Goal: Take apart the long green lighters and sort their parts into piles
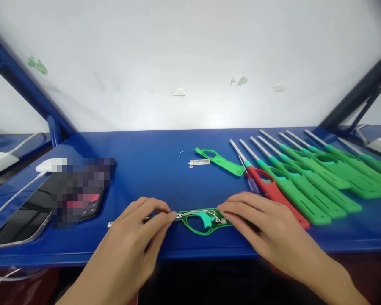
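Open-sided green plastic lighter body (206, 220) lies near the front edge of the smooth blue worktop (146, 169), between the hands. Left hand (130, 237) pinches its silver metal tube (179, 216); right hand (269, 224) pinches the handle end, presumably steadying exposed inner parts. Loose green plastic half-shell (227, 165) beyond, likely parked within reach.

The green casing (209, 231) looks smooth plastic, the tabletop (146, 173) glossy.

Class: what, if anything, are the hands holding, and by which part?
An opened green lighter: left hand at the metal tube, right hand at the handle.
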The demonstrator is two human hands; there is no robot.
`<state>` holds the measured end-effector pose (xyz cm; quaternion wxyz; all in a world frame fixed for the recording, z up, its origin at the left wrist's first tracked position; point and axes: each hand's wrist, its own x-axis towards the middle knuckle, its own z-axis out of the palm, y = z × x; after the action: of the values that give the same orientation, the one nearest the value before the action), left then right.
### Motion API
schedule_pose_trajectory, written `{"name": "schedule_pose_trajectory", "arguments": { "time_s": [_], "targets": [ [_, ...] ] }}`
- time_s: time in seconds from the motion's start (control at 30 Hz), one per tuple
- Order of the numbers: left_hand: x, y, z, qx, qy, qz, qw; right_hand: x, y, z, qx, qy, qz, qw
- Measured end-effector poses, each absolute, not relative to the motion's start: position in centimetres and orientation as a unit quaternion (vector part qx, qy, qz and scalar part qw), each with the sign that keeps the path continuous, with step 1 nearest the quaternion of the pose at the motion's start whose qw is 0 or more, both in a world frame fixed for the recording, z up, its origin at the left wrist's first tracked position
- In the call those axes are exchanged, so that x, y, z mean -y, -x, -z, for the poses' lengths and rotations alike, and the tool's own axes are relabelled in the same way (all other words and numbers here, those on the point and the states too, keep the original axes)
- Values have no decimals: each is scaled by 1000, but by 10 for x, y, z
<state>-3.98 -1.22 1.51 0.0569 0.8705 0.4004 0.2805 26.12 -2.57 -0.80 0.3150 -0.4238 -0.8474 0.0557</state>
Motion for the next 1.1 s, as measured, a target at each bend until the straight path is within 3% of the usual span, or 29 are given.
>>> {"name": "schedule_pose_trajectory", "arguments": {
  "time_s": [0.7, 0.87, 1.0, 1.1],
  "targets": [
    [-2, 52, 0, -331, -905, -248, 98, 24, -258, 13, 847, 425, -46, 317],
    [-4, 52, 4, -328, -907, -254, 79, 26, -252, -3, 875, 398, 103, 257],
    [-6, 49, 4, -338, -903, -252, 79, -2, -243, -36, 896, 357, 134, 228],
    [-5, 48, 2, -345, -896, -265, 89, -46, -237, -53, 911, 352, 174, 126]
  ]
}}
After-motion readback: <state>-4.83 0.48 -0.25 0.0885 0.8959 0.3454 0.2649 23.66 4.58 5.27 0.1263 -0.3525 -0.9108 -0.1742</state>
